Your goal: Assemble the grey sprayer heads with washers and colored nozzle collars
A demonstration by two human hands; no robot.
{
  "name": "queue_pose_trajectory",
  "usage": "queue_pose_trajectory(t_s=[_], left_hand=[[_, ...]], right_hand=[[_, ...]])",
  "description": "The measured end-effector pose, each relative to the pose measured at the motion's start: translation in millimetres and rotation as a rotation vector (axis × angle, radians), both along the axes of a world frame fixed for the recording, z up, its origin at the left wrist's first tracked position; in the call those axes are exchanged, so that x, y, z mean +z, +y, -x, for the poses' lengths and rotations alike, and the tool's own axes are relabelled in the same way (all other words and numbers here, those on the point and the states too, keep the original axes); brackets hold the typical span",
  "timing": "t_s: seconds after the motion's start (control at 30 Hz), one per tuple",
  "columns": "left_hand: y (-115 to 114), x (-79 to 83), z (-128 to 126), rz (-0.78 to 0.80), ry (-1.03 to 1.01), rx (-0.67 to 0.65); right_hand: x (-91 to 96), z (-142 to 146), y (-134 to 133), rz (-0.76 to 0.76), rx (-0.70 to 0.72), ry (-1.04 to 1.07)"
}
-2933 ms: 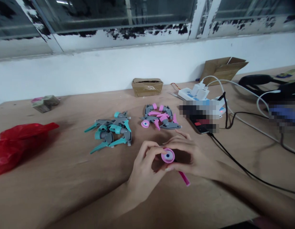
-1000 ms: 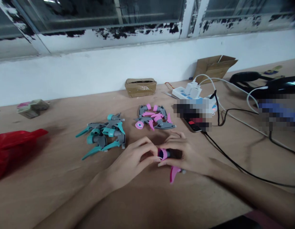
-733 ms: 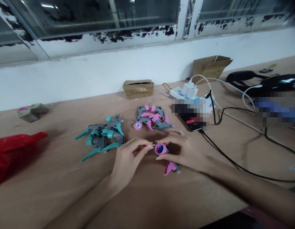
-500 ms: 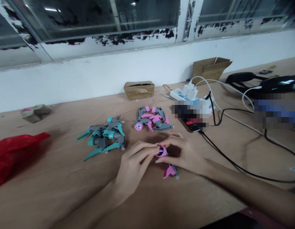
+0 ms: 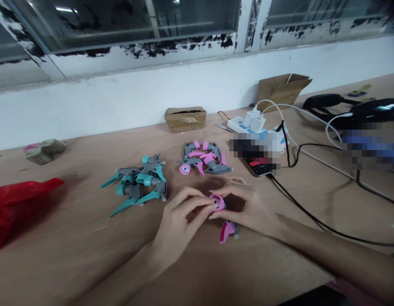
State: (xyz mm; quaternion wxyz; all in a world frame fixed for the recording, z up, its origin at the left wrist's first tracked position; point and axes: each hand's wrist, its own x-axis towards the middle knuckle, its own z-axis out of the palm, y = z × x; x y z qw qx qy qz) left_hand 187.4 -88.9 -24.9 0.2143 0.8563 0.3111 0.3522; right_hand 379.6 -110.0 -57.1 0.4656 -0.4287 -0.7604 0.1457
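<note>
My right hand [image 5: 244, 202] grips a pink and grey trigger spray head [image 5: 220, 203], its round pink collar turned toward my left. The pink trigger [image 5: 226, 230] hangs below my right fingers, and much of the grey body is hidden by them. My left hand [image 5: 184, 216] has its fingers pinched together at the collar's mouth; whatever they hold there is too small and covered to make out. Beyond my hands lie several pink and grey spray heads [image 5: 211, 163]. Several teal and grey spray heads [image 5: 146, 180] are heaped to the left.
A red plastic bag [image 5: 18, 204] lies at the left edge. Along the wall are small blocks [image 5: 45, 151], a low cardboard box [image 5: 185, 120] and an open carton [image 5: 280, 91]. A power strip [image 5: 237, 124], a phone [image 5: 259, 168] and cables [image 5: 307, 219] occupy the right side.
My left fingertips have moved slightly right, further over the collar's mouth, covering the dark blue seen inside it before. The spray head has tilted a little, its trigger now hanging slightly lower.
</note>
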Motion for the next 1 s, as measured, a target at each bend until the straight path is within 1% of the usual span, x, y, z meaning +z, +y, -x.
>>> queue_pose_trajectory(t_s=[0.13,0.3,0.4,0.47,0.53,0.6,0.67,0.77,0.87,1.0], left_hand=[[0.8,-3.0,1.6,0.000,0.018,0.029],[-2.3,-6.7,1.1,-0.066,0.052,0.066],[-2.1,-2.7,2.0,-0.139,0.003,0.088],[-0.8,1.4,3.9,-0.235,-0.056,0.089],[0.8,3.8,5.7,-0.354,-0.083,0.066],[2.1,2.7,6.4,-0.464,-0.056,0.016],[2.5,-1.3,5.9,-0.534,0.007,-0.033],[1.7,-7.8,4.6,-0.608,0.097,-0.072],[0.6,-9.6,4.8,-0.643,0.142,-0.110],[1.8,-7.2,6.3,-0.560,0.096,-0.157]], right_hand=[[-1.1,2.3,-0.6,-0.018,-0.004,0.002],[-0.6,4.3,-1.4,0.002,-0.015,-0.004],[1.0,3.8,-1.5,0.000,-0.017,0.017],[1.9,3.6,-1.7,0.001,-0.019,0.029],[2.5,4.3,-2.6,0.002,-0.012,0.039],[2.9,5.7,-4.1,-0.005,0.003,0.052],[3.1,7.2,-5.8,-0.018,0.016,0.068],[2.6,8.2,-7.3,-0.031,0.024,0.074],[1.3,7.2,-7.0,-0.047,0.025,0.070],[-0.5,5.8,-5.8,-0.053,0.036,0.068]])
